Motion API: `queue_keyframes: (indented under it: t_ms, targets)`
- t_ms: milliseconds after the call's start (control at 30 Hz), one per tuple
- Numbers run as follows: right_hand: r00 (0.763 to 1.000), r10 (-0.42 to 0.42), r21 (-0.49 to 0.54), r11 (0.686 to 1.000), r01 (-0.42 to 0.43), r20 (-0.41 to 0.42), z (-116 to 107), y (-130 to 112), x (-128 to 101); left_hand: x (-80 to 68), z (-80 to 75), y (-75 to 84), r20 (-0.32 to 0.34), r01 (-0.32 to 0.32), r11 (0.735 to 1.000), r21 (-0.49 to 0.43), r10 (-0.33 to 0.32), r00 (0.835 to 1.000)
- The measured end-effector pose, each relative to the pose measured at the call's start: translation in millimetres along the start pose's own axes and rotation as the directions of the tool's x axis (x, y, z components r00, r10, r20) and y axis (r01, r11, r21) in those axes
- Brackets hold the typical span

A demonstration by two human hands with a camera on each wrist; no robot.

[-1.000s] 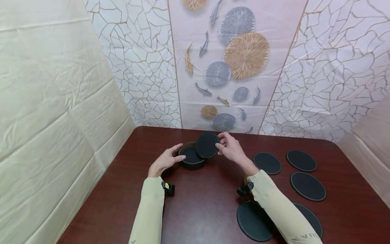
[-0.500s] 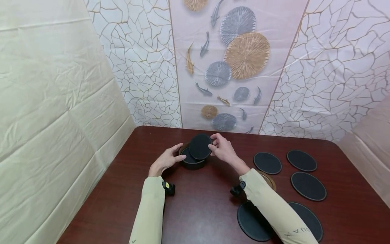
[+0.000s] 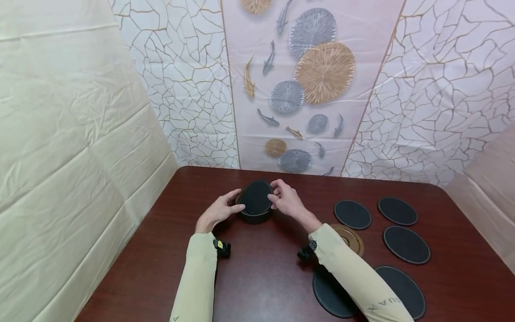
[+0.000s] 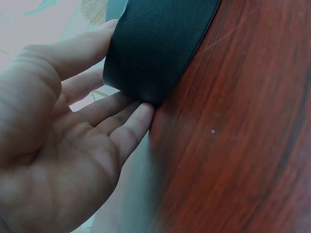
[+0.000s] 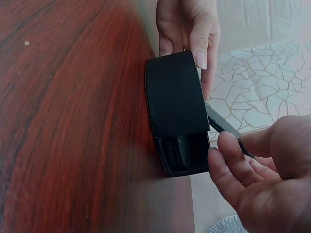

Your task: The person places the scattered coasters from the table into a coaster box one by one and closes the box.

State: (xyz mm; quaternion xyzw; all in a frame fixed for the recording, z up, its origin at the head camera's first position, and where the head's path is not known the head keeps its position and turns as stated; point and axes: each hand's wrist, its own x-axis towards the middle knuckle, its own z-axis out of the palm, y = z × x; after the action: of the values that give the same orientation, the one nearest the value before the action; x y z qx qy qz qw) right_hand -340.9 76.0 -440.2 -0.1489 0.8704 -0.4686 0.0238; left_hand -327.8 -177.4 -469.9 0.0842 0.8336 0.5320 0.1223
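A round black coaster holder (image 3: 255, 219) stands on the far part of the table. My left hand (image 3: 219, 212) holds its left side, thumb at the rim and fingers around the back; the left wrist view shows fingertips against the dark wall of the holder (image 4: 155, 48). Over the holder's top, a round black coaster (image 3: 257, 197) leans tilted, pinched at its right edge by my right hand (image 3: 287, 200). From the right wrist, the coaster's edge (image 5: 222, 125) slants into the top of the holder (image 5: 175, 97), whose side has a cut-out with something dark, stitched inside.
Several black round coasters lie at the right, among them a near one (image 3: 334, 293) and a far one (image 3: 398, 211). A brown ringed disc (image 3: 348, 239) lies partly under my right forearm. Patterned cloth (image 3: 201, 89) hangs behind the table (image 3: 257, 277).
My right hand has moved left and slightly down, bringing the coaster from beside the holder to over its opening. The brown disc has come into fuller view. My left hand stays put.
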Motion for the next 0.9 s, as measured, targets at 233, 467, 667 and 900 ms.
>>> queue_keyframes:
  t_ms: [233,467,667,900]
  targets:
    - [1.000,0.012,0.003,1.000,-0.012,0.006,4.9,-2.5,-0.6,2.3,-1.1,-0.9,0.002,-0.001,1.000,-0.015,0.001,1.000]
    - [1.000,0.016,-0.021,1.000,-0.015,0.020,9.0,-4.2,0.2,1.7,-1.1,-1.2,-0.008,0.015,1.000,-0.023,-0.016,1.000]
    - [0.999,-0.003,-0.068,0.998,0.006,0.035,8.6,-7.1,0.0,1.3,-1.0,-1.0,0.004,0.007,0.999,-0.035,-0.007,1.000]
    - [0.998,0.010,-0.083,0.997,-0.005,0.061,6.6,-7.5,-0.8,1.0,-1.0,-0.5,-0.005,0.009,1.000,-0.030,-0.009,1.000]
